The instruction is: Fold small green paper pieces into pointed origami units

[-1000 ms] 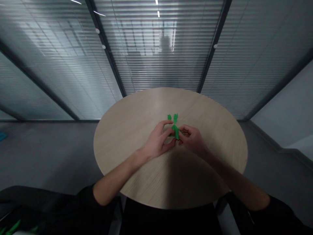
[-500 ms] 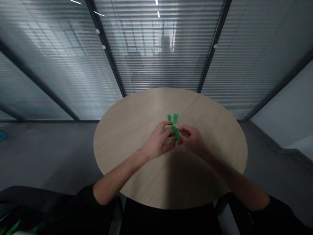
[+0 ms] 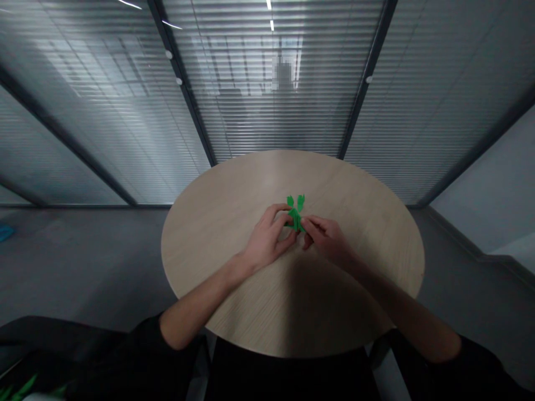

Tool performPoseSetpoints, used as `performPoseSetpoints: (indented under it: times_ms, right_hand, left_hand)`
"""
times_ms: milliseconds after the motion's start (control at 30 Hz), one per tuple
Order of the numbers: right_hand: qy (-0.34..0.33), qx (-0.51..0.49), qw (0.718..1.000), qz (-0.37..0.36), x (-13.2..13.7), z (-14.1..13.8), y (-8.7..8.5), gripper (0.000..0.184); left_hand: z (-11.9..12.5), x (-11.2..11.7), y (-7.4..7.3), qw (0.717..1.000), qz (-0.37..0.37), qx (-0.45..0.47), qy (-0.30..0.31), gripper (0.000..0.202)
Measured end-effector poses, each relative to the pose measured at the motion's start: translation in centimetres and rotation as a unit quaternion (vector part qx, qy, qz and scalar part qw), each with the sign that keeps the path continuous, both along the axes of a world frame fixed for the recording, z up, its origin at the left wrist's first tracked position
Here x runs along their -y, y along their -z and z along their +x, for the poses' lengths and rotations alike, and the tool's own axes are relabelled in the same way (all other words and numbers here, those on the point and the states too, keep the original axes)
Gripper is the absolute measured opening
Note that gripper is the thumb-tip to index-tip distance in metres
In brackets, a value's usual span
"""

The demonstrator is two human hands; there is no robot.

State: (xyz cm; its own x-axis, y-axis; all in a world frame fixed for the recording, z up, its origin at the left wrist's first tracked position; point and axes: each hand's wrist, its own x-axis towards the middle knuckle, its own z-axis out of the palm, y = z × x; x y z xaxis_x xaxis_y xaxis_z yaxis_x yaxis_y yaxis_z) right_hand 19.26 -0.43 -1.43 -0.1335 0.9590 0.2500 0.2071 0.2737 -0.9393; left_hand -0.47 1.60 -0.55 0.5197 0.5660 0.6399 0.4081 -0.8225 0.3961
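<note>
A small bright green piece (image 3: 296, 220), with creases like folded paper, is between my hands over the middle of the table. Its exact kind is too small to make out. My left hand (image 3: 266, 236) curves its fingers and thumb around the piece's left side. From the right, my right hand (image 3: 330, 239) pinches the piece's edge between thumb and index finger. Just beyond the fingertips lie two smaller green pieces, a left one (image 3: 290, 201) and a right one (image 3: 301, 202). Fingers hide part of the held piece.
The round light wooden table (image 3: 217, 195) stands before a glass partition with blinds (image 3: 267, 125). A blue object (image 3: 5, 232) lies on the grey floor at far left. Green leaves (image 3: 25, 388) show at the bottom left corner. A dark shadow falls on the near tabletop.
The green piece between my hands has turned more upright and shifted slightly left. My right fingers have closed in on its edge; the two pieces beyond stay put.
</note>
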Motion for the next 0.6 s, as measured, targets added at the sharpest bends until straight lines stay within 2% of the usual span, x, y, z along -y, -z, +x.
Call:
performPoseSetpoints:
  times_ms: [133,200,300,367,500,600]
  right_hand:
    - [-0.008,0.022,1.000,0.011,0.1,0.2,-0.3,0.051]
    - [0.009,0.023,1.000,0.018,0.1,0.2,-0.6,0.044]
    - [0.075,-0.008,0.996,0.048,0.1,0.3,-1.0,0.024]
    - [0.086,-0.022,0.993,0.076,0.1,0.4,-1.3,0.026]
    - [0.002,-0.050,0.997,0.062,0.3,0.7,-1.7,0.038]
    - [-0.060,-0.062,0.996,0.029,0.5,0.9,-2.0,0.036]
  left_hand:
    - [0.0,-0.2,-0.2,0.999,0.003,0.049,-0.018,0.007]
    - [0.1,-0.3,-0.4,0.996,-0.014,0.082,-0.022,0.006]
    - [0.2,-0.5,-0.6,0.991,-0.063,0.119,0.003,0.006]
    - [0.2,-0.6,-0.6,0.984,-0.112,0.138,0.027,0.006]
    - [0.3,-0.8,-0.5,0.967,-0.194,0.157,0.050,0.012]
    - [0.2,-0.8,-0.4,0.968,-0.195,0.148,0.060,0.012]
